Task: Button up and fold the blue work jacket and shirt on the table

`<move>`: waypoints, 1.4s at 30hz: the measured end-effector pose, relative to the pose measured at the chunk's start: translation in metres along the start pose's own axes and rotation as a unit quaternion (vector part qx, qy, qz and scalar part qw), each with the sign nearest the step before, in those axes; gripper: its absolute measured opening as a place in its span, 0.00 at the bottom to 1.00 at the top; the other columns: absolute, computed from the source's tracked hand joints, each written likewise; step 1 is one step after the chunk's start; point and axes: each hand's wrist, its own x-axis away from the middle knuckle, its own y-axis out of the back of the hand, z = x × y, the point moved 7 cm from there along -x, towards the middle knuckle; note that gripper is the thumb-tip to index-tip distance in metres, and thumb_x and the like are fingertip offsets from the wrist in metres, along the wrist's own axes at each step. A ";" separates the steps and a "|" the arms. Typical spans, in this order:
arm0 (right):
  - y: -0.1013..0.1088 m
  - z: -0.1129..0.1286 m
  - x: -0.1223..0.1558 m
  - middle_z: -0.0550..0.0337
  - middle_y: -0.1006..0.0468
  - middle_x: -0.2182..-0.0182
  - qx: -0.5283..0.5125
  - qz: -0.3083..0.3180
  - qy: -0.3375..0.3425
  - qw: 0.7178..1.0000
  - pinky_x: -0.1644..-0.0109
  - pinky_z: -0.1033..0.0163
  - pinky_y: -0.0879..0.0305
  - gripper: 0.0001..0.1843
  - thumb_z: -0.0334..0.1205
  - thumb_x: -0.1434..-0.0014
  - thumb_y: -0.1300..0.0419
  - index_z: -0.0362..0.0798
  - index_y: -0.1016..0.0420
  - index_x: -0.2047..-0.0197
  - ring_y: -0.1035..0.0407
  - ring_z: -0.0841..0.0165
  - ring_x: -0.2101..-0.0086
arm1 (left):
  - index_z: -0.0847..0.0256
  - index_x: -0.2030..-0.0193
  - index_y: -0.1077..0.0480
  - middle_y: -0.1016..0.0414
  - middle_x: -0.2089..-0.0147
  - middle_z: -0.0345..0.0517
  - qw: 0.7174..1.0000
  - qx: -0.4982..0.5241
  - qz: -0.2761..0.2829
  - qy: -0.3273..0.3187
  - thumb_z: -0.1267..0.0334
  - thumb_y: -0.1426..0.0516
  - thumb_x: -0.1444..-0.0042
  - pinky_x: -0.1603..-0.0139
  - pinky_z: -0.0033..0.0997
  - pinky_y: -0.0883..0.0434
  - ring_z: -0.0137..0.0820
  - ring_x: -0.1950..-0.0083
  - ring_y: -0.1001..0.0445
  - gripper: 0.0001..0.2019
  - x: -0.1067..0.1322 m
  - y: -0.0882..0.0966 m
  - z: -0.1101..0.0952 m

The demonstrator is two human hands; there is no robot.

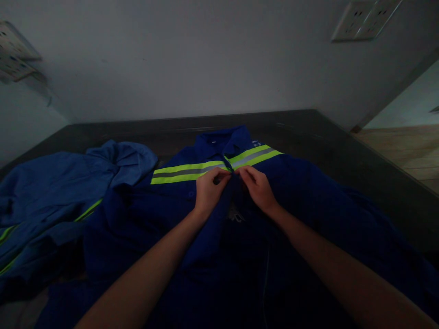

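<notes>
A dark blue work jacket (295, 183) lies front side up, its collar (222, 141) toward the wall. Yellow-green and grey reflective stripes (185, 171) cross its chest. My left hand (210, 188) pinches one front edge of the jacket at the stripe. Close beside it, my right hand (255, 185) pinches the opposite front edge, and the fingertips of both hands nearly meet. Whatever small fastening may be between the fingertips is hidden. Below the hands the jacket front hangs apart, with a pale printed mark (235, 214) showing in the gap.
A second, lighter blue garment (65, 178) with yellow-green stripes lies crumpled at the left, touching the jacket. The dark tabletop (295, 130) meets a white wall (206, 59). Wall sockets (365, 20) are at the upper right, and more sockets (15, 50) at the upper left.
</notes>
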 end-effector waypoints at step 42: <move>-0.009 -0.001 0.001 0.59 0.26 0.71 0.156 0.043 0.074 0.984 0.65 0.63 0.38 0.03 0.31 0.45 0.40 0.47 0.29 0.70 0.31 0.67 0.70 | 0.60 0.72 0.35 0.29 0.72 0.44 0.941 -0.302 0.141 0.065 0.55 0.53 0.37 0.74 0.28 0.48 0.33 0.70 0.32 0.16 0.002 -0.017 0.007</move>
